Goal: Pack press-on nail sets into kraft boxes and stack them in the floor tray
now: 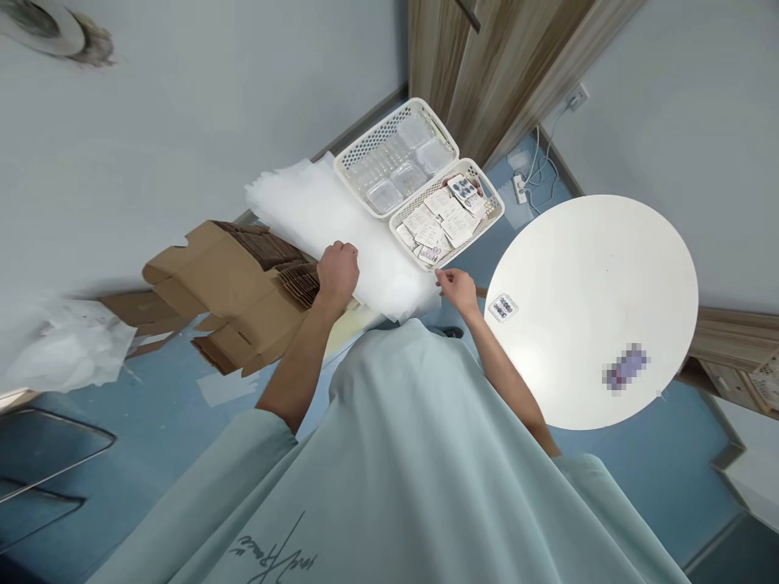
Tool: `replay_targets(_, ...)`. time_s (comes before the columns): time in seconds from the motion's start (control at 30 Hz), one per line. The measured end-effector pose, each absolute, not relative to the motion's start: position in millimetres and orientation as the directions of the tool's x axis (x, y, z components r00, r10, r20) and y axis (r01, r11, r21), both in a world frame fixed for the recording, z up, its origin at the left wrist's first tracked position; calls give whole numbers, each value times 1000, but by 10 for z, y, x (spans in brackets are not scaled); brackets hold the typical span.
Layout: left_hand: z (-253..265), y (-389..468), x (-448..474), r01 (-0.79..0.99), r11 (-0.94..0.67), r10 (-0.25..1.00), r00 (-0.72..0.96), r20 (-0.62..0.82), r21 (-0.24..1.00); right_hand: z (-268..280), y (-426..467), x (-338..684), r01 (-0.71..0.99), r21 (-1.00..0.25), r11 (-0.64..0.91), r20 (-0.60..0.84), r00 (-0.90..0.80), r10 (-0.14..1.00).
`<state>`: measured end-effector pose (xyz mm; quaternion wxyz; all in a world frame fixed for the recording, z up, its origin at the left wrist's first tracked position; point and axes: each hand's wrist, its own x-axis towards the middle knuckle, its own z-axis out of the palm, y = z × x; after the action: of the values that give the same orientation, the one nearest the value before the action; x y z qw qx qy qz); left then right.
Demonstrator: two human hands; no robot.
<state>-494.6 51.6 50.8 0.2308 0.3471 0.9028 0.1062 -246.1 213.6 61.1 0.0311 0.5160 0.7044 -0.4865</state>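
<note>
A stack of thin white foam sheets (389, 284) lies in front of me, its edges uneven. My left hand (338, 272) is closed in a fist over the stack's left side, and its curled fingers hide whatever may be in them. On the other side, my right hand (458, 289) has its fingertips pinched together at the sheets' right edge, just below the basket corner. What sits in that pinch is too small to make out. Nearest to the right hand is a white basket (398, 235) of small printed packets (456, 223).
A second white basket (342, 168) holds clear plastic boxes (406, 177). Flattened brown cartons (237, 276) lie to the left. At right stands a round white table (596, 268) with a small clear pack (503, 307) and a blurred-out item (626, 369). Cables and a power strip (519, 189) lie behind.
</note>
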Motion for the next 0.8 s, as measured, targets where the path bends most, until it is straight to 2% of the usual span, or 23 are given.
replay_targets(0.23,484,553,-4968,605,722,692,-615,-378,336,297,2108,-2669,699,-654,-288,-663,-347,663)
replay_targets(0.37,446,526,-4945,586,732,681,-624,-383,347,273,2153,-2659,738,-629,-244,-679,-368,635)
replay_targets(0.5,395,496,-4920,585,732,681,-611,-403,349,303,2324,-2645,845,-522,-121,-712,-353,608)
replay_targets(0.6,352,562,-4911,554,713,697,-627,-348,429,311,2414,-2657,876,-474,-88,-706,-318,632)
replay_targets(0.67,295,696,-4957,499,693,691,-666,-282,521,306,2428,-2667,855,-502,-131,-687,-303,660)
replay_targets(0.73,197,904,-5071,392,689,633,-735,-243,610,293,2421,-2674,806,-559,-194,-664,-295,687)
replay_targets(0.8,61,1154,-5247,240,705,528,-806,-267,668,273,2416,-2681,771,-590,-237,-648,-278,709)
